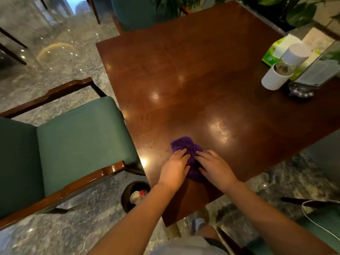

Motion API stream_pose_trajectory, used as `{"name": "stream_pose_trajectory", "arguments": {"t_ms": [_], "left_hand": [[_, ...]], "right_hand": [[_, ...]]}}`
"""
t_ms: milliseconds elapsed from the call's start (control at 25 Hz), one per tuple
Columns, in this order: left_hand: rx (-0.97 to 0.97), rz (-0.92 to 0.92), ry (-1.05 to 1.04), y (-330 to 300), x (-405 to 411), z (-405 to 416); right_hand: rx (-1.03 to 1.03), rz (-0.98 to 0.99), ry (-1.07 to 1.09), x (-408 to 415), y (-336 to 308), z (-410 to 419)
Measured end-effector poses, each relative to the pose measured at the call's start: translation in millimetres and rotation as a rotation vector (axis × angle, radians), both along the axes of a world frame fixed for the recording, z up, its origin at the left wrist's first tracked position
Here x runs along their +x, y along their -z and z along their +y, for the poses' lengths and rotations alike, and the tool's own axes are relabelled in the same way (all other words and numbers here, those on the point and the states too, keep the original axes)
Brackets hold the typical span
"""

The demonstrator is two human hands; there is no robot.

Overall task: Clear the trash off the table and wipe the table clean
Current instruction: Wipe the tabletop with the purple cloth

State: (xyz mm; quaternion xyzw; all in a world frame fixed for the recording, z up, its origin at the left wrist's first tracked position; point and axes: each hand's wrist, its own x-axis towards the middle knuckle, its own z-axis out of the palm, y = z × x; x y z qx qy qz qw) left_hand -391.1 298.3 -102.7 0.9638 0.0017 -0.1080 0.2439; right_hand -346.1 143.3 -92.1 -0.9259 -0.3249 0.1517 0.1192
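Left hand [174,168] and right hand [214,168] flat, fingers spread, pressing crumpled purple cloth [186,147] onto glossy wooden worktop [184,74].

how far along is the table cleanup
Done, it seems: no loose trash shows on the table, and a bottle lies in the bin on the floor. In hand: the left hand and right hand press a purple cloth near the front edge. Left: the rest of the top.

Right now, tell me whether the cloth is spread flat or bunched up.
Bunched up: the purple cloth lies crumpled under both hands on the table.
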Motion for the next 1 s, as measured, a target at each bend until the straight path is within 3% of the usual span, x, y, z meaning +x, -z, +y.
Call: {"name": "stream_pose_trajectory", "arguments": {"t_ms": [200, 360, 480, 560, 680, 800, 1000], "left_hand": [[-0.07, -0.093, -0.066, -24, -20, 23], [-0.084, -0.365, -0.331, -26, -36, 59], [-0.076, -0.408, -0.485, -14, -23, 79], [-0.022, -0.362, -0.519, -2, -7, 86], [0.155, -0.137, -0.496, 19, 10, 89], [0.234, -0.067, -0.506, 30, 27, 101], [0.21, -0.025, -0.556, 33, 79, 137]], "right_hand": [[0.194, -0.042, 0.053, -12, -10, 28], [0.385, -0.216, 0.023, -6, -26, 76], [0.394, -0.234, -0.031, 14, -22, 115], [0.272, -0.223, -0.111, 33, -8, 134], [0.003, -0.167, -0.214, 48, 16, 146], [-0.063, -0.113, -0.245, 69, 30, 153], [-0.049, -0.122, -0.325, 129, 34, 189]]}}
